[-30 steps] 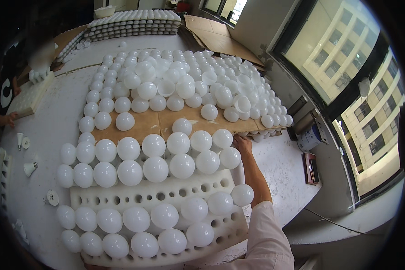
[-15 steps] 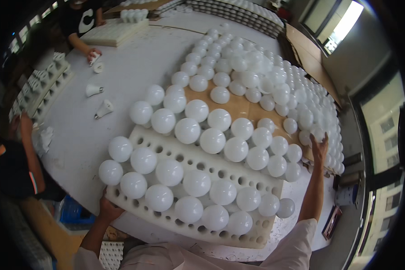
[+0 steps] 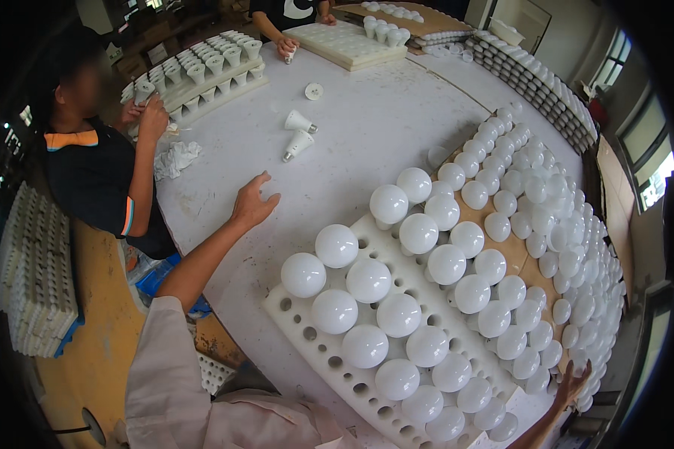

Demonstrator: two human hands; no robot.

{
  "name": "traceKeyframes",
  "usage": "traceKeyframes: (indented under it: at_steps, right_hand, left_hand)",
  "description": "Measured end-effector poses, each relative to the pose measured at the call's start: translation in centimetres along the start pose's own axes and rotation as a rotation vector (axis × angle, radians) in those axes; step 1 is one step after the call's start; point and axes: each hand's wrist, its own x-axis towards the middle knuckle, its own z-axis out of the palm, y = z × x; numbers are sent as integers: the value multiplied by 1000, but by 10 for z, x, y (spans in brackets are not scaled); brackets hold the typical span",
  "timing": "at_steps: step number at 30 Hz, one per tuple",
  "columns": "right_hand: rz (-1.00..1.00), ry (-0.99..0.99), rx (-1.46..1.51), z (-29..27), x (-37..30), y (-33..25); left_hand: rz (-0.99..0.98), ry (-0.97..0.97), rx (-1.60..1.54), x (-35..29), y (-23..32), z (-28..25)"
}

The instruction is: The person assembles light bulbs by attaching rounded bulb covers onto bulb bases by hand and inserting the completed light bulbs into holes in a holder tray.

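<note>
My left hand (image 3: 254,202) is stretched out over the table with its fingers apart and holds nothing. Beyond it lie two white bulb bases (image 3: 299,145) with metal screw ends, and a round white piece (image 3: 314,91). At the lower right, my right hand (image 3: 571,385) is at the near edge of a large spread of white globe covers (image 3: 569,262), fingers apart; I see nothing in its grasp. Between my arms sits a white foam tray (image 3: 296,318) with holes, bearing rows of white globes (image 3: 367,280). Another row of globes (image 3: 472,293) stands just behind.
At the left a co-worker handles a foam tray of white bulb bases (image 3: 217,63). A second person across the table (image 3: 434,97) holds a bulb base beside a foam block (image 3: 344,45). Crumpled white paper (image 3: 177,159) lies near the left edge. Stacked trays (image 3: 37,277) stand at far left.
The view has swung left. My left hand has let go of the foam tray's side and reached out over the table. My right hand remains by the globe covers.
</note>
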Motion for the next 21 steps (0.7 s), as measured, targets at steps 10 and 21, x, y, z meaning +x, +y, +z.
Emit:
traceKeyframes:
  at_steps: [10,21]
  right_hand:
    - [-109,-548,-457,-5,-136,-26]
    - [-219,-179,-323,-38,-196,-43]
  left_hand:
    - [-290,117,213,160,-22,72]
    - [-143,50,-711,75,-24,35]
